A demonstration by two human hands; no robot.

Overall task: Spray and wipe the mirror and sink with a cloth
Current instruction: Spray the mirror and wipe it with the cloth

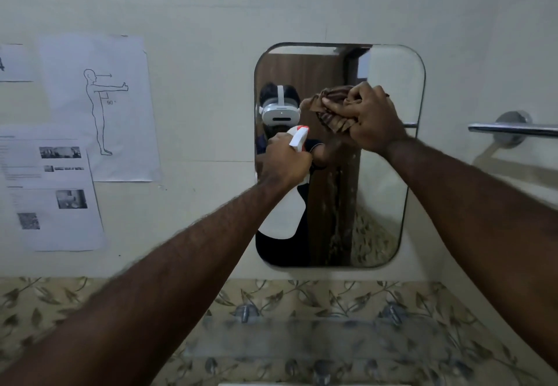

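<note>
Item one, far left: printed sheets (99, 107) taped to the wall, well apart from your work.

Item two: your left hand (283, 162), fingers curled tight around a white spray bottle (297, 140) with a red-tipped nozzle. It sits in front of the lower left part of the mirror (389, 174), nozzle aimed at the glass.

Item three: your right hand (370, 116), fingers bunched closed on a brown striped cloth (332, 107), which is pressed to the upper middle of the mirror. The cloth spills leftward from your fist.

Item four: towel bar (513, 128), right of the mirror, untouched.

Item five: the sink lies below the frame; only the patterned tile (302, 298) and a glass shelf (302, 337) show.

Key relation: the mirror's long axis runs vertically, and most unwiped glass lies below and right of the cloth. Your right hand is the nearer one; the likely stroke runs downward.
</note>
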